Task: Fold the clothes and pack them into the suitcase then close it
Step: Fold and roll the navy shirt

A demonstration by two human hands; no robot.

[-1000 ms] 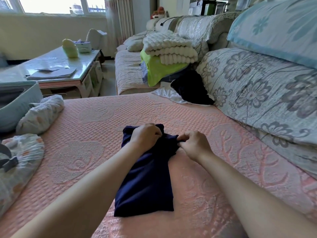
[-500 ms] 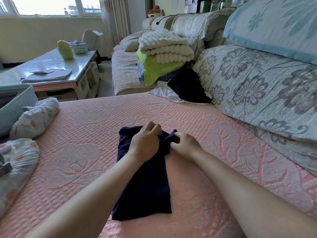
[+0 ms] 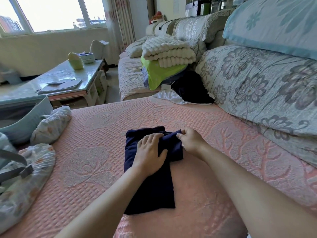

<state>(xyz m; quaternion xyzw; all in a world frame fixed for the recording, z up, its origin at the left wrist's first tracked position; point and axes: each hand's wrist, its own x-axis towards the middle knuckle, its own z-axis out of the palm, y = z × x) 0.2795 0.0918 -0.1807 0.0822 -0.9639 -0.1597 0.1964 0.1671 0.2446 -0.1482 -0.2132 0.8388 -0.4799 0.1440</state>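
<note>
Navy garment (image 3: 151, 191) is seen lying on the pink quilted bedspread (image 3: 96, 152), near its front edge. It is folded into a long, narrow panel running away from the viewer, plain and dark, with the far end doubled over into a thicker band.

To the left, a pale blue suitcase (image 3: 40, 115) is stood open. Its inside is shadowed and what it contains cannot be made out. A rolled floral garment (image 3: 51, 126) is propped against its wall. Nearer the viewer, a second floral piece (image 3: 30, 182) is crossed by a grey strap (image 3: 15, 162) (whether it lies in the case's other half cannot be told).

The left hand (image 3: 151, 155) is laid palm down on the doubled end, its fingers (image 3: 151, 137) held straight and pressed flat against the cloth. The right hand (image 3: 190, 140) is placed just beside it, and the far right edge of the fold is pinched between its curled fingers (image 3: 180, 134) and thumb. Both forearms are extended forward over the bedspread.

At the far end, a black garment (image 3: 190, 90) is heaped on a white one (image 3: 169, 97).
</note>
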